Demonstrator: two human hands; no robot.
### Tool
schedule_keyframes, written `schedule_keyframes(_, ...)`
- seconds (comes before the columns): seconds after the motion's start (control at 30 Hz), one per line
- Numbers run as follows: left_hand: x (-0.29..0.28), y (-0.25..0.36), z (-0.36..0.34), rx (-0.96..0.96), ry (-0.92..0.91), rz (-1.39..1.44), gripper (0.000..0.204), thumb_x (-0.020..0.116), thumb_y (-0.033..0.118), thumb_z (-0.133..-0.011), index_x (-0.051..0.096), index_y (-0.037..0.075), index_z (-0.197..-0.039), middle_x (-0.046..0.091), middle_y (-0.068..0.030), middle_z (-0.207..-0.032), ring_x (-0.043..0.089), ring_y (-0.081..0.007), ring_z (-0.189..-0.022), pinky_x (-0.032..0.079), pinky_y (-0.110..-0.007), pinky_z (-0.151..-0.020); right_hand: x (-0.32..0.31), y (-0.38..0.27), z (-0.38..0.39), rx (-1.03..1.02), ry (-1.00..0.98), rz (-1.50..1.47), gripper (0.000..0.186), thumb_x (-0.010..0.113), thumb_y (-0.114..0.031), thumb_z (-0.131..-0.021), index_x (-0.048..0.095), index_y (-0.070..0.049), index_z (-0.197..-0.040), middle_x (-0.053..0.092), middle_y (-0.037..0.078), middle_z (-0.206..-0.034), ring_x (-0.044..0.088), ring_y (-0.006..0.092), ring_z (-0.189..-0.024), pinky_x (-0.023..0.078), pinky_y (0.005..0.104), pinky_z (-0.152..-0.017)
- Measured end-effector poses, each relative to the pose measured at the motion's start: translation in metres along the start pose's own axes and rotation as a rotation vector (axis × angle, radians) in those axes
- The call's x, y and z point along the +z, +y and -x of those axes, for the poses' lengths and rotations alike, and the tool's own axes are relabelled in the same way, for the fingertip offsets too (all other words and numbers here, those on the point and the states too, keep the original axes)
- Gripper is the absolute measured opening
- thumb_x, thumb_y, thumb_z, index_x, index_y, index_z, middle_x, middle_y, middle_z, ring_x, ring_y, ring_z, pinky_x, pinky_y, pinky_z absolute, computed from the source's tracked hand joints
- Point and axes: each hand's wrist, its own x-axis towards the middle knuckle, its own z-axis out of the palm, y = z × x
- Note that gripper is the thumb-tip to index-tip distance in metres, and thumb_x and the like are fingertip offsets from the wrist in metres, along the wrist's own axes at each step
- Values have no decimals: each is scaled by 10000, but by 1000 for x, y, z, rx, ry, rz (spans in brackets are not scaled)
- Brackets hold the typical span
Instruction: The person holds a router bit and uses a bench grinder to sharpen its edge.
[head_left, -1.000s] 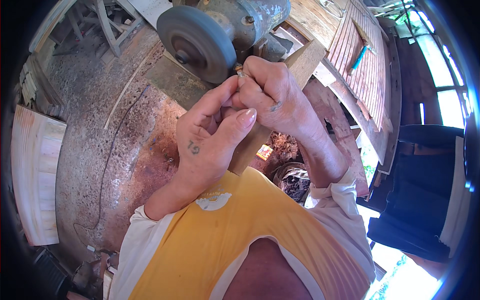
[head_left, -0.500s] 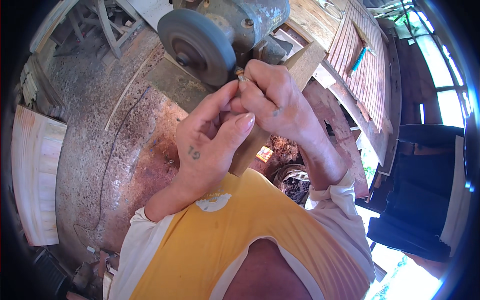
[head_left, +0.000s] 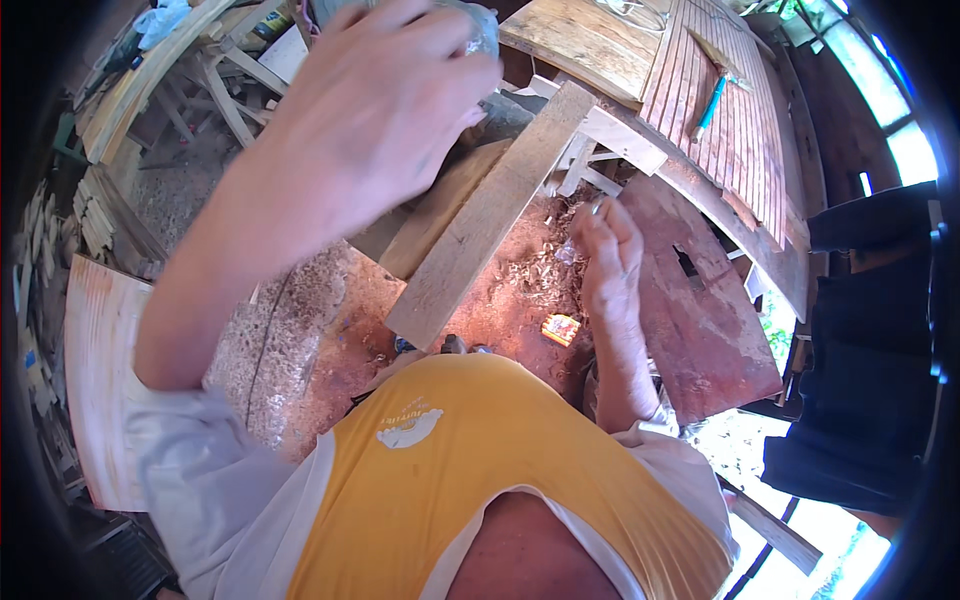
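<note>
Sawdust and pale curled shavings [head_left: 535,275] lie in a loose heap on the reddish, gritty workbench [head_left: 700,320], near its middle. A rough, flat plank [head_left: 490,215] of light wood slants across the bench from its far side toward the person's chest, its sawn near end squared off. The left hand [head_left: 375,105] is raised high over the far edge of the bench, fingers curled loosely downward over a grey rounded machine [head_left: 480,30] that is mostly hidden behind it; whether it grips anything cannot be told. The right hand [head_left: 605,255] sits lower, just beside the shavings, fingers closed in a pinch around a small pale piece [head_left: 570,250] too blurred to identify. A small orange block [head_left: 560,328] lies on the bench below that hand. A slatted wooden panel [head_left: 720,110] with a blue-green pencil-like tool [head_left: 710,105] rests at the far right corner.

Half a second ago both hands were pressed together at the grinder's dark wheel; now they are well apart and the wheel is out of sight
</note>
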Motion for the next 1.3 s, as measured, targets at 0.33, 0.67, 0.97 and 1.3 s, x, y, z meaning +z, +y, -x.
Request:
schedule_keyframes(0.33,119,-1,-86,66,-800,-397,656,612,293,-829,513,-12,-1402,441,-249,-1470,284,-435,-1441,178,-685,-1156,-35,54,88,260,171,-182,258,531,-191,-980,433,-90,-764,383,-60,-693,318,48,-646,287,256,-568)
schedule_keyframes(0.67,175,3,-85,21,-725,-585,366,655,159,-846,708,71,-1198,637,-123,-1227,509,-237,-1259,385,-369,-979,-81,82,135,346,346,-224,266,532,-193,-975,466,-111,-730,419,-46,-681,357,68,-649,299,260,-611)
schedule_keyframes(0.97,30,23,-115,-55,-480,-153,360,628,289,-864,687,-31,-1019,675,-231,-961,667,-325,-960,529,-495,-832,-109,164,181,432,221,98,204,523,-218,-969,494,-115,-794,415,-62,-650,356,51,-566,275,247,-490)
schedule_keyframes(1.3,-109,-37,39,-310,-31,170,270,667,202,-917,703,-39,-1036,659,-86,-793,593,-153,-684,484,-300,-601,-47,251,261,419,-336,766,213,577,-248,-910,584,-59,-811,603,192,-700,593,354,-608,473,440,-580)
